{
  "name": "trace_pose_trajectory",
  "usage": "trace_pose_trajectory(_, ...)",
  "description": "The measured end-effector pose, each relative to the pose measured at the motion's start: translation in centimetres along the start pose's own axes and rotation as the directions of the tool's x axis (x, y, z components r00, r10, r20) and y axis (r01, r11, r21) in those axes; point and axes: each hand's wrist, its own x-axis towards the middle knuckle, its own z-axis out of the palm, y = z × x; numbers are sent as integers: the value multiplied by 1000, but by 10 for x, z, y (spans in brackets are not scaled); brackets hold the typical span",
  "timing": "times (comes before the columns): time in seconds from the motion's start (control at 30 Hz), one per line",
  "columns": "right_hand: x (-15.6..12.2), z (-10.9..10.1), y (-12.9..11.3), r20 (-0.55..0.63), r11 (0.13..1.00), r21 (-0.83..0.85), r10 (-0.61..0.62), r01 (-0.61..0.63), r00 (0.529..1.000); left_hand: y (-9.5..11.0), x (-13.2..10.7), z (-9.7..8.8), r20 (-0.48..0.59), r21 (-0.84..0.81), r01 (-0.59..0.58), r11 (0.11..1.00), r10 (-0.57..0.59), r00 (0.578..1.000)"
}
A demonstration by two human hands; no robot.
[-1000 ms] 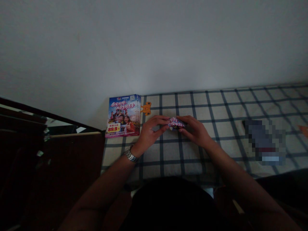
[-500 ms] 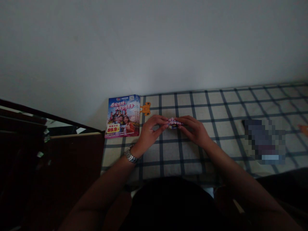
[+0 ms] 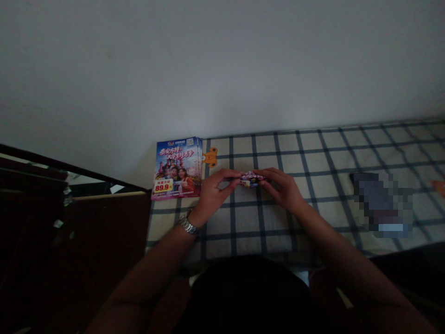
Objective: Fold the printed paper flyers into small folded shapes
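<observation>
A small folded piece of colourful printed paper [image 3: 251, 179] is pinched from both sides just above a checked cloth [image 3: 313, 157]. My left hand [image 3: 215, 192], with a metal watch at the wrist, grips its left end with curled fingers. My right hand [image 3: 283, 190] grips its right end, fingers bent over the top. A stack of colourful flyers [image 3: 178, 168] lies to the left of my hands near the wall.
A small orange paper figure [image 3: 210, 157] lies beside the flyers. A blurred-out dark object [image 3: 382, 204] rests on the cloth at the right. Dark wooden furniture [image 3: 86, 250] stands at the left. A plain white wall rises behind.
The folded paper has been pressed flatter and narrower between my hands. Both hands stay in nearly the same place, fingers drawn slightly closer together.
</observation>
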Motion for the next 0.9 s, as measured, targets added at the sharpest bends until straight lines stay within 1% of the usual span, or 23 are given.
trace_pose_trajectory(0.07, 0, 0, 1, -5, 1000, 1, 1, -1, 1000, -1, -1, 0, 0, -50, 40, 998, -40, 999)
trace_pose_trajectory(0.17, -1, 0, 2, -2, 1000, -1, -7, 7, 1000, -1, -1, 1, 1, -58, 46, 997, -46, 999)
trace_pose_trajectory(0.33, -1, 0, 2, 21, 1000, 2, -11, 11, 1000, 2, 2, 2, -25, -2, -4, 1000, 4, 1000)
trace_pose_trajectory(0.5, -1, 0, 2, 7, 1000, 4, -19, 19, 1000, 7, 3, 1, -44, 88, -28, 996, 32, 998)
trace_pose_trajectory(0.6, -1, 0, 2, 1, 999, -4, -32, 32, 999, 7, 2, 1, -35, 94, -31, 995, 34, 999)
trace_pose_trajectory(0.77, -1, 0, 4, -11, 999, -13, -47, 47, 999, 1, 2, 1, 7, 38, -22, 999, 22, 1000)
trace_pose_trajectory(0.9, -3, 1, 8, -22, 996, -18, -86, 85, 996, -5, 0, 3, 60, 30, 23, 999, -24, 998)
